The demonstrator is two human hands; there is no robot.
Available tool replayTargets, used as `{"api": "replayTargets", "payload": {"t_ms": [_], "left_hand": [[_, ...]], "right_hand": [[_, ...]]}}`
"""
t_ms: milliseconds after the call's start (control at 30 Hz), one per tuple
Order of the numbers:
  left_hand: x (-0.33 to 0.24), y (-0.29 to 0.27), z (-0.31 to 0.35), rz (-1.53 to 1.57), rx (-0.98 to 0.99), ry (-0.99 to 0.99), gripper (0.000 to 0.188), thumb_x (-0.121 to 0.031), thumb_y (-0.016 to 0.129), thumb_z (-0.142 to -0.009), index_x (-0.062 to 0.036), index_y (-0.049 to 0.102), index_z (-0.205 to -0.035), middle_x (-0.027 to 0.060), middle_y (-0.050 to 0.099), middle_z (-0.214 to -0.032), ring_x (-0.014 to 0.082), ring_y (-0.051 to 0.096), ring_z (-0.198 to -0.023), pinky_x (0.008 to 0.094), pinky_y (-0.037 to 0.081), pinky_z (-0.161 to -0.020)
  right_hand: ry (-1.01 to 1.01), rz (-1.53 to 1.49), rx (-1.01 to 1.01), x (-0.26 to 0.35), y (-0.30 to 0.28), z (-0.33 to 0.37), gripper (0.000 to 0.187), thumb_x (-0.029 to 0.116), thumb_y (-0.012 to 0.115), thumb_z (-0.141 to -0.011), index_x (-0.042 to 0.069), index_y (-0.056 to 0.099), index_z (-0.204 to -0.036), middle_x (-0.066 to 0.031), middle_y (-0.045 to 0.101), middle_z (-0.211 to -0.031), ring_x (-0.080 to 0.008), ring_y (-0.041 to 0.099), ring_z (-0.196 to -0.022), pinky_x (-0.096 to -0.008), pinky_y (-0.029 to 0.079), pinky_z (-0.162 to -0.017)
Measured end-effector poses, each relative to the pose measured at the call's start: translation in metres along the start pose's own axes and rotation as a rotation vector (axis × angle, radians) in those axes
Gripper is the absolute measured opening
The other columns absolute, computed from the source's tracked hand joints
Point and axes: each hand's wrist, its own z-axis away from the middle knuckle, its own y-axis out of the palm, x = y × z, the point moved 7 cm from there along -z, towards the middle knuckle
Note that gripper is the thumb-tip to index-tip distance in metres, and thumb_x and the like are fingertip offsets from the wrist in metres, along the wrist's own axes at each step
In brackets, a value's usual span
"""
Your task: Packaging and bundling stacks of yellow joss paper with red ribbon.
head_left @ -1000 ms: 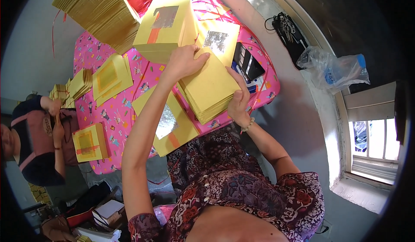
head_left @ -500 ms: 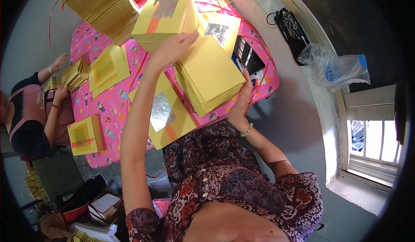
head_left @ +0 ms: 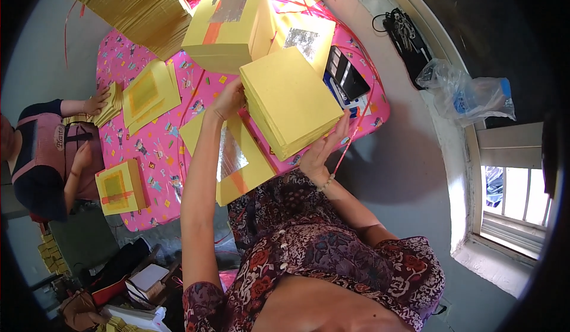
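A thick stack of yellow paper sheets (head_left: 291, 97) lies in front of me near the table's right end. At its left side my left hand (head_left: 229, 99) grips the edge, its fingertips partly hidden by the paper. My right hand (head_left: 320, 157) rests against the stack's near right side, with fingers stretched out and apart. Under my left forearm lies a flat yellow sheet with a silver foil patch (head_left: 230, 154) and an orange band. Just beyond stands a taller yellow paper block (head_left: 228, 26) with a similar foil patch.
A pink patterned cloth (head_left: 163, 148) covers the table. Another foil sheet (head_left: 304, 41), a dark phone (head_left: 347, 74) and red strings (head_left: 362, 53) lie beyond the stack. A co-worker (head_left: 56, 148) handles yellow paper (head_left: 110, 106) at the left. A tall paper bundle (head_left: 133, 11) stands far left.
My left hand has come down from the stack's far top corner to its left side. My right hand has slid slightly nearer along the right side. The co-worker's hand has moved onto their papers.
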Motion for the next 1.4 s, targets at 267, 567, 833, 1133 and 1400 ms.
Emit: {"api": "replayTargets", "payload": {"t_ms": [267,567,833,1133,1400], "left_hand": [[0.020,-0.006,-0.001,0.094,0.051,-0.097,0.043,-0.038,0.035,-0.103,-0.0097,0.056,-0.129,-0.0003,0.062,-0.114,0.0116,0.056,-0.098,0.0302,0.045,-0.085],[0.014,0.003,0.015,-0.062,-0.020,-0.035,0.049,-0.041,0.029,-0.104,-0.0082,0.050,-0.134,0.0024,0.058,-0.118,0.0128,0.054,-0.099,0.0306,0.044,-0.085],[0.012,0.002,0.011,-0.114,-0.268,0.115,0.068,-0.056,0.026,-0.101,-0.0043,0.046,-0.139,0.0085,0.062,-0.115,0.0174,0.057,-0.099,0.0300,0.043,-0.091],[0.024,0.043,0.058,0.025,-0.620,0.366,0.076,-0.056,0.025,-0.102,0.0036,0.024,-0.149,0.0190,0.031,-0.153,0.0261,0.030,-0.141,0.0345,0.024,-0.114],[0.061,0.070,0.044,0.401,-0.497,0.321,0.073,-0.061,0.030,-0.100,-0.0085,0.030,-0.150,0.0078,0.038,-0.150,0.0209,0.036,-0.136,0.0339,0.029,-0.112]], "right_hand": [[0.090,-0.144,-0.051,-0.010,0.016,0.007,0.094,0.067,0.025,-0.096,-0.008,0.007,-0.149,-0.0220,0.023,-0.146,-0.0311,0.024,-0.136,-0.0440,0.018,-0.113],[0.164,-0.475,0.039,-0.002,0.024,0.000,0.096,0.067,0.033,-0.094,-0.005,0.005,-0.151,-0.0187,0.025,-0.138,-0.0274,0.028,-0.132,-0.0415,0.023,-0.111],[0.201,-0.412,0.032,-0.012,0.008,-0.003,0.073,0.051,0.032,-0.101,-0.005,0.020,-0.147,-0.0168,0.031,-0.148,-0.0252,0.032,-0.137,-0.0386,0.023,-0.113],[0.869,-1.014,0.630,-0.070,0.047,-0.086,0.069,0.057,0.027,-0.102,0.002,0.043,-0.141,-0.0106,0.053,-0.136,-0.0191,0.051,-0.124,-0.0348,0.038,-0.107],[1.068,-1.043,0.861,-0.083,0.076,-0.050,0.060,0.050,0.037,-0.102,0.004,0.046,-0.140,-0.0077,0.057,-0.131,-0.0151,0.057,-0.116,-0.0311,0.048,-0.096]]}}
